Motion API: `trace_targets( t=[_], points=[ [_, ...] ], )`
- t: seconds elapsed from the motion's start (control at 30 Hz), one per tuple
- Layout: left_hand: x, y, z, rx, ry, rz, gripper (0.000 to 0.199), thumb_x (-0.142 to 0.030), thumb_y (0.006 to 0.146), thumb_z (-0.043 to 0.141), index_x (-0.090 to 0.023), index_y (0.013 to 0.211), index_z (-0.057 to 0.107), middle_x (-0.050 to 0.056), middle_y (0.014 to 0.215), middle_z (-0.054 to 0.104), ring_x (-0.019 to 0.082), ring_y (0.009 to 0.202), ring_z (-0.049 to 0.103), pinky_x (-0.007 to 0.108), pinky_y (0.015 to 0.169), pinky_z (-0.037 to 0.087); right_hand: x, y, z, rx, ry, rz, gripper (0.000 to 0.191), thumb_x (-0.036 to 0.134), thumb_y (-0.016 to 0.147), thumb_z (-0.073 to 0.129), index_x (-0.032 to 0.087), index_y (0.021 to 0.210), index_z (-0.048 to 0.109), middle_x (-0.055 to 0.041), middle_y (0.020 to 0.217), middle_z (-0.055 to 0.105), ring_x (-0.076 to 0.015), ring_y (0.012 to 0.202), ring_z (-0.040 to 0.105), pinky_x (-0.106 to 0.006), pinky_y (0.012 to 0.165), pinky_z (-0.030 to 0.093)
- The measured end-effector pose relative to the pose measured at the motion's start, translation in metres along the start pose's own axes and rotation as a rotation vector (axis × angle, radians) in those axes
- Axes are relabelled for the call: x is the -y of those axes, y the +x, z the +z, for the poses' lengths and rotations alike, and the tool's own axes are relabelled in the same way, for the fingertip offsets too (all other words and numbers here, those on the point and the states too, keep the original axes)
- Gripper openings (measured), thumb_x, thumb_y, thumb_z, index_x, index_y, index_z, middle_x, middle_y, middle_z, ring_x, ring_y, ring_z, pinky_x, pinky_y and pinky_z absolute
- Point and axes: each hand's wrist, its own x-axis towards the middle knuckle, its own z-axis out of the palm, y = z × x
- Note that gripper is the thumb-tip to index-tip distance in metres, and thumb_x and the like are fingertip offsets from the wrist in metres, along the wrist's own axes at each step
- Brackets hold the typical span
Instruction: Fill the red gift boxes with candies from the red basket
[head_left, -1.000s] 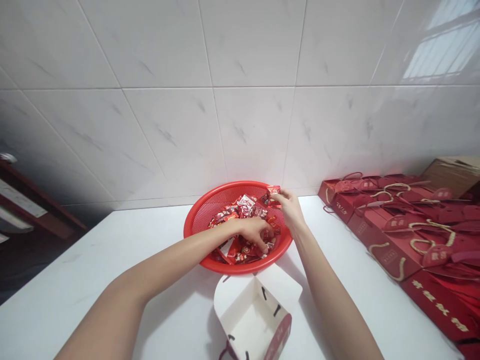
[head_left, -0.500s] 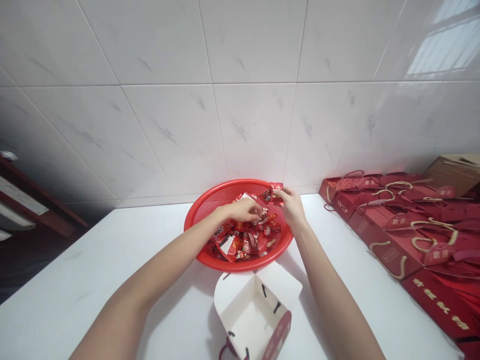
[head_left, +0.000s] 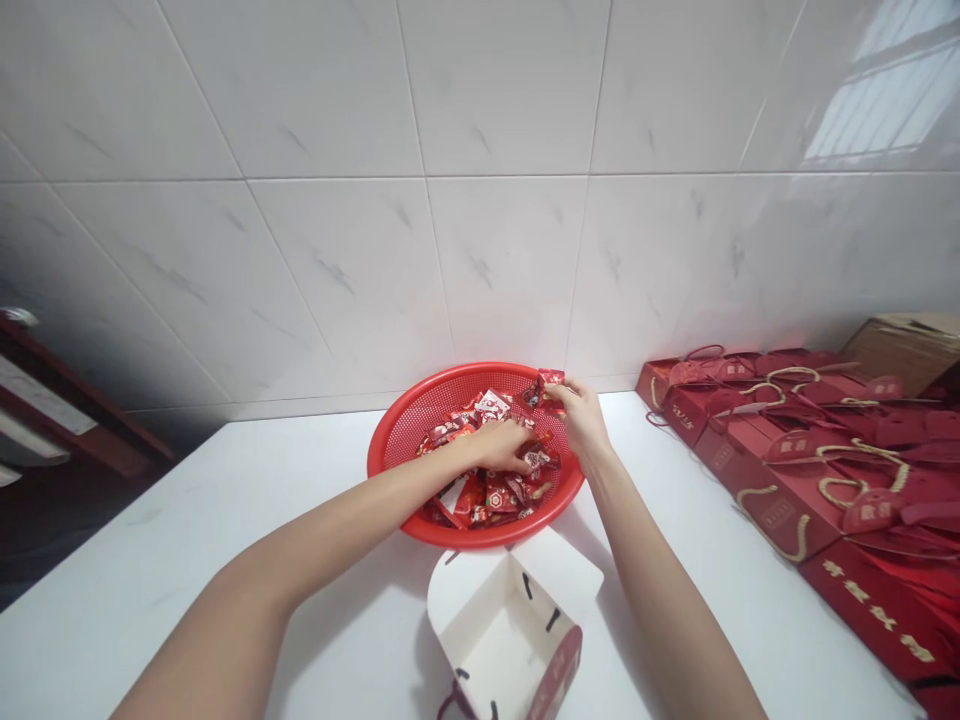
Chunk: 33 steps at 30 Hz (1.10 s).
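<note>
The basket [head_left: 384, 450] sits by the middle of the worktop's [head_left: 172, 500] back edge, close to the tiled wall [head_left: 337, 250], with wrapped sweets [head_left: 499, 497] heaped inside. The left hand [head_left: 504, 445] reaches over the left side of the rim, palm down, its fingers bent into the heap; whether they are clamped on a sweet I cannot tell. The right hand [head_left: 583, 412] is at the basket's back right rim, thumb and fingers pinched together on red packets [head_left: 551, 382].

The open box [head_left: 504, 640] stands just in front of the basket, towards the worktop's near edge, its white inside facing up and its flaps spread. Red boxes [head_left: 784, 510] with cord handles fill the worktop's right side, in rows from the back edge forward. A carton [head_left: 904, 352] is behind them, at the back right.
</note>
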Motion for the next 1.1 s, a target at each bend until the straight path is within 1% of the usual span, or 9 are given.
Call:
trace_targets(
  t=[0.13,0.23,0.37,0.47,0.57,0.67,0.87,1.0,1.1],
  points=[
    [0.001,0.003,0.004,-0.005,-0.073,0.007,0.014,-0.020,0.067,0.078,-0.018,0.070,0.065,0.003,0.064,0.064,0.024,0.069,0.061,0.030,0.066,0.042,0.002,-0.001,0.001,0.005,0.018,0.008,0.018,0.027,0.056,0.078,0.020,0.068,0.066,0.0011,0.067,0.069,-0.0150,0.065,0.061,-0.027,0.061,0.048],
    [0.006,0.003,0.001,-0.030,-0.180,0.014,0.023,-0.021,0.062,0.080,-0.019,0.057,0.058,-0.001,0.054,0.057,0.020,0.060,0.057,0.028,0.060,0.041,0.004,-0.002,0.001,0.007,0.045,0.013,0.019,0.028,0.057,0.078,0.020,0.067,0.064,0.0012,0.067,0.069,-0.0148,0.065,0.062,-0.027,0.062,0.049],
    [0.015,0.002,-0.014,-0.199,-0.374,-0.010,0.013,-0.027,0.070,0.072,-0.016,0.076,0.069,0.000,0.070,0.069,0.020,0.068,0.064,0.027,0.062,0.046,0.005,0.000,-0.001,-0.005,0.087,0.023,0.021,0.029,0.059,0.077,0.021,0.066,0.060,0.0021,0.066,0.067,-0.0141,0.065,0.062,-0.027,0.064,0.050],
    [0.019,0.001,-0.028,-0.367,-0.495,-0.022,0.029,-0.036,0.080,0.065,-0.013,0.095,0.071,0.006,0.091,0.075,0.023,0.084,0.069,0.031,0.074,0.051,0.005,0.001,-0.002,-0.002,0.113,0.048,0.023,0.029,0.057,0.078,0.021,0.066,0.059,0.0025,0.066,0.067,-0.0145,0.066,0.063,-0.028,0.064,0.052],
    [0.019,-0.001,-0.034,-0.435,-0.700,0.045,0.040,-0.044,0.079,0.069,-0.011,0.102,0.072,0.009,0.102,0.077,0.025,0.094,0.070,0.036,0.085,0.053,0.006,-0.001,-0.001,0.029,0.128,0.073,0.025,0.029,0.055,0.081,0.021,0.068,0.061,0.0022,0.069,0.068,-0.0154,0.069,0.064,-0.029,0.065,0.054],
    [0.018,-0.002,-0.035,-0.439,-0.856,0.080,0.043,-0.044,0.070,0.079,-0.011,0.096,0.074,0.007,0.096,0.078,0.026,0.093,0.070,0.037,0.086,0.053,0.008,-0.003,-0.001,0.059,0.134,0.085,0.028,0.030,0.055,0.083,0.021,0.070,0.062,0.0021,0.071,0.069,-0.0162,0.070,0.064,-0.032,0.065,0.057],
    [0.022,0.000,-0.027,-0.417,-0.813,0.055,0.034,-0.037,0.066,0.083,-0.012,0.087,0.073,0.004,0.087,0.076,0.022,0.082,0.069,0.034,0.078,0.054,0.005,-0.003,0.001,0.057,0.078,0.068,0.030,0.032,0.057,0.084,0.021,0.078,0.065,0.0000,0.072,0.071,-0.0180,0.068,0.065,-0.032,0.060,0.056],
    [0.024,0.002,-0.022,-0.355,-0.767,0.048,0.028,-0.032,0.068,0.080,-0.012,0.084,0.070,0.004,0.080,0.074,0.021,0.075,0.068,0.032,0.072,0.054,0.002,-0.002,0.001,0.049,0.045,0.028,0.029,0.033,0.056,0.083,0.020,0.075,0.065,0.0000,0.071,0.069,-0.0167,0.065,0.063,-0.031,0.060,0.055],
    [0.025,0.003,-0.020,-0.274,-0.708,0.069,0.025,-0.028,0.073,0.075,-0.012,0.092,0.071,0.005,0.086,0.075,0.020,0.079,0.070,0.031,0.074,0.055,0.000,0.000,0.000,0.007,0.039,-0.014,0.029,0.033,0.058,0.082,0.020,0.077,0.065,0.0007,0.071,0.068,-0.0158,0.066,0.063,-0.030,0.063,0.054]
  ],
)
